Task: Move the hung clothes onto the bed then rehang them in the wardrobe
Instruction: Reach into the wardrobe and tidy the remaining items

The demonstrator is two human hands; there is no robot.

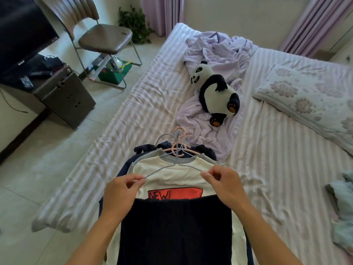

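Your left hand and right hand each pinch an end of a thin grey wire hanger carrying a dark ribbed garment — its lower part cut off. It lies over a cream printed T-shirt on the striped bed, other hangers bunched above.

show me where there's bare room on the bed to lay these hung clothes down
Bare striped sheet lies between the clothes pile and the pillow, and along the left edge. Crowded: panda on the crumpled lilac cover, blue cloth at right.
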